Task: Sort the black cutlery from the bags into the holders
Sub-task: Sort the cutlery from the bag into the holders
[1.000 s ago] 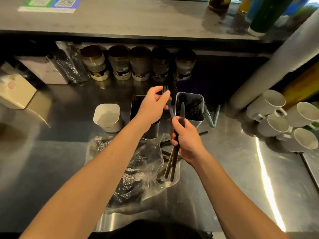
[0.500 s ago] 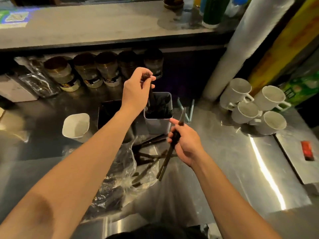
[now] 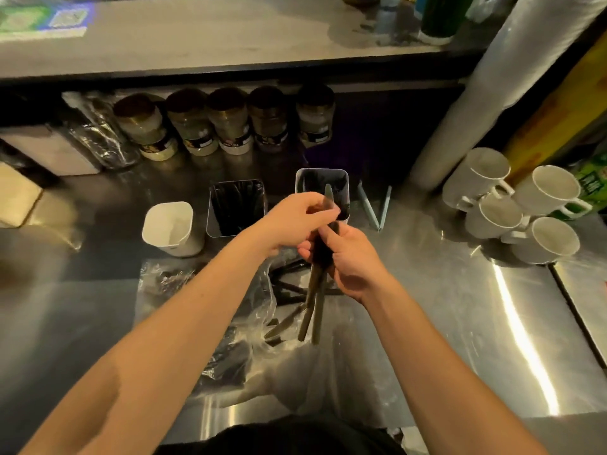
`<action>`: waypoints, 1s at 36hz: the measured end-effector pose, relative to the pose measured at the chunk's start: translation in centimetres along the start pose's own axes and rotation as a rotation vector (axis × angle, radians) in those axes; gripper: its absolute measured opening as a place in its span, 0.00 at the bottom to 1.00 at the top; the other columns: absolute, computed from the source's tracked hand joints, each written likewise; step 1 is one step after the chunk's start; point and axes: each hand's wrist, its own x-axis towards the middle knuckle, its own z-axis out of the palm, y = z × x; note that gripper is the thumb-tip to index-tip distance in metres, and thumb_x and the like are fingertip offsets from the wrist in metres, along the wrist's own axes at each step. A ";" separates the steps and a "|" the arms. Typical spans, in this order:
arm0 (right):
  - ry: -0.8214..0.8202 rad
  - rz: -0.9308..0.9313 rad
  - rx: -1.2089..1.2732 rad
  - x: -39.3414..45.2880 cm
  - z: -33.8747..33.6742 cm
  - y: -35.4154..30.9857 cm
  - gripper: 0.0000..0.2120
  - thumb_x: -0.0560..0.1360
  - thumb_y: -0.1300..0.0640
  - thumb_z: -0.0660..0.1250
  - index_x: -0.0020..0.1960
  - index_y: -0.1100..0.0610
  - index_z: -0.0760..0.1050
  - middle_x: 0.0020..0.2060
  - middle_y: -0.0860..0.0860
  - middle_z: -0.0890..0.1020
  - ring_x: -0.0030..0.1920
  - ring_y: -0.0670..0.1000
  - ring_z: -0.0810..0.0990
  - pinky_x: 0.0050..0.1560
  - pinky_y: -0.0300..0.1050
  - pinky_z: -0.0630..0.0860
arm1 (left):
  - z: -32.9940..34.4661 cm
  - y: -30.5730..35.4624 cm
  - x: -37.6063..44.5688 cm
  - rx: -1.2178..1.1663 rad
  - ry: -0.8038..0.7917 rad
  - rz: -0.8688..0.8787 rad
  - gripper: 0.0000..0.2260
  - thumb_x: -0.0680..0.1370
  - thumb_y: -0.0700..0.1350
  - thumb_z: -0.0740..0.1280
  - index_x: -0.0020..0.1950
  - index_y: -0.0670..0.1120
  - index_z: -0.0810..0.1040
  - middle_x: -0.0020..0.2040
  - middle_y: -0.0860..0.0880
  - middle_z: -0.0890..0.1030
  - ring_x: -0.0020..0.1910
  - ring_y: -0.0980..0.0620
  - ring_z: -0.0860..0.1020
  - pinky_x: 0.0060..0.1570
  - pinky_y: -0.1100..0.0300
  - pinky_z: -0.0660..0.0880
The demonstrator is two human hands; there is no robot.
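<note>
Right hand (image 3: 348, 261), centre frame: grip closed around a bundle of black cutlery (image 3: 315, 290), held roughly upright, handles pointing down toward the bottom of the frame. Left hand (image 3: 295, 221) just above and touching it: fingertips pinched on the top of one knife (image 3: 328, 197) sticking out of the bundle, blade tip up.

Directly behind the hands, upper centre: white holder (image 3: 323, 175) with black cutlery inside, partly hidden by the left hand. Just left of it, second holder (image 3: 236, 208), also dark with cutlery. Further left, third white holder (image 3: 169, 228); looks bare inside.

Below the hands: clear plastic bag (image 3: 230, 339) lying flat on the steel counter (image 3: 443, 307), loose black cutlery on and in it, some pieces spilling out near the right hand's wrist.

Right of frame: cluster of white mugs (image 3: 512, 205) on their sides. Back of counter, upper left to centre: row of jars (image 3: 230, 123) under a shelf (image 3: 197, 37). Two pale straws (image 3: 374, 205) lie between the right holder and the mugs.
</note>
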 end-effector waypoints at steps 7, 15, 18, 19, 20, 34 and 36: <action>-0.033 -0.038 -0.184 1.6 4.9 0.1 0.15 0.86 0.55 0.56 0.61 0.61 0.79 0.51 0.57 0.86 0.51 0.52 0.86 0.52 0.45 0.81 | -5.1 -1.2 -2.8 -0.133 0.437 0.174 0.04 0.82 0.45 0.66 0.51 0.50 0.80 0.42 0.51 0.82 0.37 0.56 0.80 0.35 0.61 0.77; 0.006 -0.186 0.047 4.5 10.2 -1.7 0.13 0.86 0.56 0.55 0.59 0.59 0.76 0.52 0.58 0.85 0.53 0.55 0.86 0.54 0.45 0.81 | -13.0 -1.6 -6.3 -0.369 0.940 0.366 0.04 0.82 0.42 0.66 0.51 0.50 0.79 0.45 0.51 0.85 0.42 0.57 0.82 0.41 0.63 0.79; 0.027 -0.286 0.086 5.6 11.4 -2.5 0.13 0.86 0.56 0.54 0.59 0.57 0.76 0.51 0.56 0.85 0.54 0.55 0.85 0.56 0.45 0.80 | -14.1 -2.1 -6.6 -0.329 1.002 0.380 0.05 0.81 0.41 0.67 0.50 0.51 0.80 0.47 0.50 0.85 0.44 0.56 0.83 0.40 0.63 0.79; 0.043 -0.324 0.097 6.0 11.8 -2.8 0.13 0.86 0.56 0.54 0.59 0.56 0.76 0.50 0.55 0.86 0.54 0.54 0.85 0.57 0.46 0.79 | -14.2 -2.5 -6.4 -0.295 0.995 0.375 0.05 0.81 0.41 0.68 0.49 0.51 0.80 0.47 0.50 0.85 0.45 0.55 0.83 0.41 0.63 0.79; 0.065 -0.367 0.095 6.2 12.1 -3.0 0.13 0.86 0.57 0.54 0.59 0.55 0.77 0.48 0.54 0.86 0.53 0.53 0.85 0.58 0.46 0.79 | -14.2 -3.0 -6.2 -0.265 0.973 0.362 0.06 0.80 0.40 0.68 0.49 0.51 0.80 0.47 0.49 0.84 0.46 0.55 0.83 0.41 0.61 0.80; 0.127 -0.345 -0.684 8.2 11.6 2.0 0.25 0.79 0.58 0.68 0.75 0.54 0.66 0.71 0.49 0.73 0.70 0.46 0.71 0.69 0.42 0.69 | -9.9 -8.2 -3.7 0.292 0.700 0.090 0.14 0.80 0.43 0.67 0.65 0.49 0.76 0.60 0.51 0.79 0.61 0.51 0.76 0.64 0.51 0.75; 0.140 -0.383 -0.776 7.3 11.0 2.6 0.21 0.80 0.57 0.67 0.72 0.54 0.70 0.67 0.49 0.75 0.66 0.45 0.74 0.67 0.42 0.72 | -8.4 -8.2 -4.8 0.271 0.746 0.123 0.08 0.79 0.42 0.66 0.58 0.50 0.77 0.52 0.53 0.79 0.54 0.51 0.77 0.57 0.48 0.77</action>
